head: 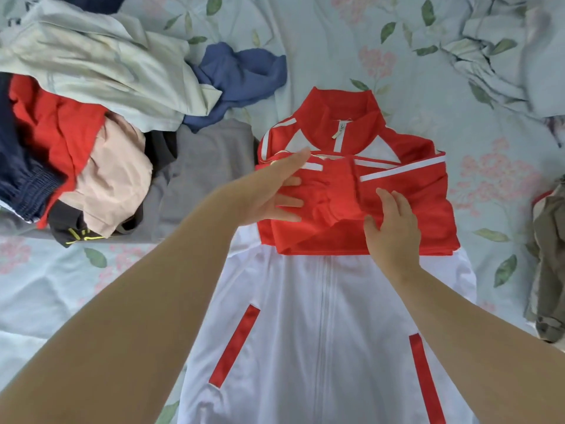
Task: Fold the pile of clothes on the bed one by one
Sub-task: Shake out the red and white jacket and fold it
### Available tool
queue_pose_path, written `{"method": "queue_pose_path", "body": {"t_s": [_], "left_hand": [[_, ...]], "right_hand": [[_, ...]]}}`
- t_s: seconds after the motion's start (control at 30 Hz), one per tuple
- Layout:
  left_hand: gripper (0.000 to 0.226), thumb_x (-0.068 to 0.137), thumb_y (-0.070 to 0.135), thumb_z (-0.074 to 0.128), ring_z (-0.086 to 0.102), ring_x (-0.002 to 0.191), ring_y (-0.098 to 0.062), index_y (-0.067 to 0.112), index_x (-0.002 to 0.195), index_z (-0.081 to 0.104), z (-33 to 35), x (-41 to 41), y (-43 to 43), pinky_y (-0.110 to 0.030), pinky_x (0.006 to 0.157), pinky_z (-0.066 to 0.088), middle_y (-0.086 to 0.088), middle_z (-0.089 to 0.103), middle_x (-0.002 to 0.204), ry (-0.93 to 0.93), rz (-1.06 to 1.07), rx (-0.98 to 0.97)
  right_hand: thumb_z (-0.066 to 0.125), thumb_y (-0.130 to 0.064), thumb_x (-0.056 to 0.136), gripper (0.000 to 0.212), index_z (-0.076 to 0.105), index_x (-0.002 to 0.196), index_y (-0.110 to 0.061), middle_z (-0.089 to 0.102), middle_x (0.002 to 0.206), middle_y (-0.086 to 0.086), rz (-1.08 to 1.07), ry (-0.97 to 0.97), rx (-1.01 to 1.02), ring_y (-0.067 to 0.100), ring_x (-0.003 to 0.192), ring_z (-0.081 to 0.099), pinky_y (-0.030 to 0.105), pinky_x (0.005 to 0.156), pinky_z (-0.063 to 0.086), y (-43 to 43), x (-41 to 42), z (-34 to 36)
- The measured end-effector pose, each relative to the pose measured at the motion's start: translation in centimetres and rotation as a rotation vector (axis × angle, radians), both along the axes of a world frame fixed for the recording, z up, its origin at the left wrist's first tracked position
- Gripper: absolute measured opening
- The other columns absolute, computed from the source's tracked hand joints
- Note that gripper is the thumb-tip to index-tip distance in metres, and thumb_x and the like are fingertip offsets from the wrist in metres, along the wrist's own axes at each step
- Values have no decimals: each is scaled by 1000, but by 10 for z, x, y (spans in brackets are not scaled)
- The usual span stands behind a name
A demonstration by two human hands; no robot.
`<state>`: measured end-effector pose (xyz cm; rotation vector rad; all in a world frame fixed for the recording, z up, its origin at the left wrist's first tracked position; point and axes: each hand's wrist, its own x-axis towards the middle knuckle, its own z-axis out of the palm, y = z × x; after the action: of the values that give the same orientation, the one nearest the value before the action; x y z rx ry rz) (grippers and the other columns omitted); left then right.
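Lying flat in middle of frame on flowery bed (321, 41): red and white jacket (290, 301), zip side up, red sleeves (336, 191) folded across chest. Left grip (269, 194) wide, fingers straight, touching sleeves at left. Right grip (394, 231) wide too, resting flat on sleeves at right. Pile of clothes (91, 117) at upper left, just beside jacket. Green-brown cloth (550, 255) at right edge.

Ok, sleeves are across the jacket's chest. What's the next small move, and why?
Probably smooth the bunched sleeve flat with the left hand, the right hand pinning the other sleeve. Both hands lie open on the jacket, the red cloth between them is wrinkled, and the white lower half is still unfolded; flattening first should keep that fold neat.
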<state>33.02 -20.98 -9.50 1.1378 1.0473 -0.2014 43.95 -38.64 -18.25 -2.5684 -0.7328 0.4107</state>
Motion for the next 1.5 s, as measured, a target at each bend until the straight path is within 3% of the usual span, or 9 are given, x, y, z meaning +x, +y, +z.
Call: {"method": "queue_pose_path", "body": {"t_s": [0.13,0.37,0.53,0.73,0.93,1.1,1.2,1.33,1.5], "left_hand": [[45,92,39,54,50,115,-27,17,132,48,-48,8,-5,-37,100,41,-8,50,126,297,-57,770],[68,86,35,62,32,132,-35,18,143,28,-85,12,6,-45,106,28,-11,34,145,588,145,780],[27,89,22,58,58,106,-29,14,114,62,-96,16,23,-26,80,38,-8,65,107,319,137,886],[30,87,14,53,49,115,-34,12,116,54,-91,4,56,-32,85,35,-15,55,122,472,293,1047],[35,84,25,52,52,117,-32,24,117,59,-114,30,18,-51,95,37,-5,59,122,208,-300,1711],[36,90,6,40,43,123,-28,17,115,62,-125,15,65,-56,111,10,-7,62,117,552,-440,1464],[38,88,6,39,46,121,-33,15,119,60,-123,22,71,-58,109,20,-11,59,121,576,-413,1565],[39,80,17,46,53,111,-32,22,115,61,-123,32,18,-46,88,40,-7,59,123,200,-264,1650],[69,75,40,65,35,129,-25,19,137,43,-124,22,-22,-33,108,29,-10,34,141,-64,-257,1024]], "right_hand": [[51,-4,87,39,56,126,-9,54,129,14,-184,-105,132,35,119,48,47,95,38,-11,24,2],[58,-26,89,63,30,145,-21,30,149,13,-286,22,-105,39,130,32,53,103,28,-15,70,-9],[56,-21,91,51,40,139,-14,51,124,24,-163,-23,-171,44,114,47,52,93,36,-12,93,-28],[49,-16,94,35,48,128,-7,49,123,25,-372,-60,-92,42,114,46,47,93,35,-16,120,-23],[54,-19,80,49,54,129,-21,51,135,10,119,-348,-32,37,117,49,49,93,39,10,85,-22],[27,-48,86,59,55,130,-18,59,129,7,279,-232,-177,36,121,49,49,92,41,12,84,-42],[37,-51,86,57,60,116,-9,57,127,10,122,-212,-150,33,126,44,48,98,34,17,86,-42],[70,-42,77,33,64,93,-14,54,120,6,8,-92,-90,29,124,38,39,100,26,26,70,-31],[64,-22,86,19,48,77,-15,52,77,-6,-181,156,266,11,76,47,22,72,31,50,57,-13]]}}
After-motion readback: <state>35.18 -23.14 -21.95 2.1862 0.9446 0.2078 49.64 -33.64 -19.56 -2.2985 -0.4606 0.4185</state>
